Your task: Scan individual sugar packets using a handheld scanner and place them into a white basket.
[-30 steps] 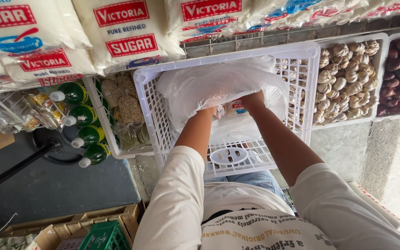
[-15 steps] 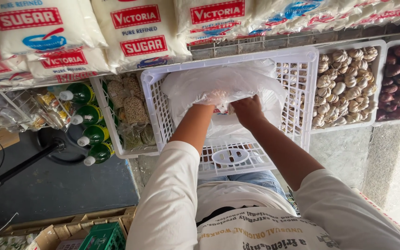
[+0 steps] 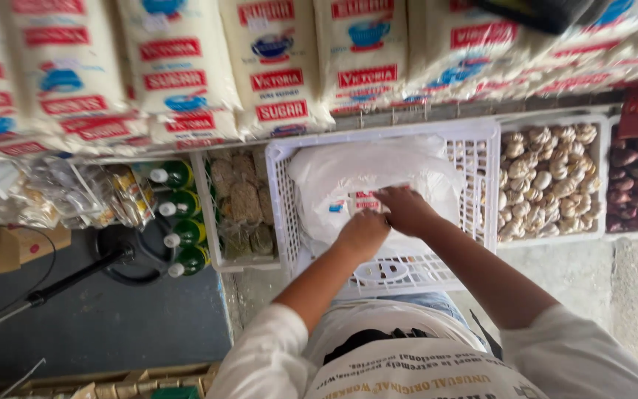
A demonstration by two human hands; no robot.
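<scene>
Head view, looking down into a white slatted plastic crate (image 3: 481, 185), taken here as the landmark. Inside the crate lies a large translucent white plastic bag (image 3: 356, 174), filling most of its upper half; a small packet with red and blue print (image 3: 359, 203) shows through or at the bag's mouth, near the crate's middle. Left hand (image 3: 362, 233) sits over the lower edge of the bag, fingers curled in and pinching the bag film next to the small packet. Right hand (image 3: 407, 209) is just beside the left, knuckles up, fingers closed on the bag film at the same spot; the two hands nearly touch. Whether either hand grips the packet itself or only the film, I cannot tell. Both forearms reach in from the crate's near edge; white sleeves at the bottom of the view. Left of the crate: a narrower tray of brownish packed goods (image 3: 241, 199), and beyond it green bottles with white caps (image 3: 179, 214), lying in a stack. Right of the crate: a white basket of pale garlic bulbs (image 3: 548, 177), then a basket of dark reddish onions (image 3: 636, 185) at the far right. Above the crate, a row of large white sugar sacks (image 3: 275, 66) with red labels hangs or leans across the whole width. Below and left of the crate, dark floor (image 3: 97, 325) with a black stand and cable.
</scene>
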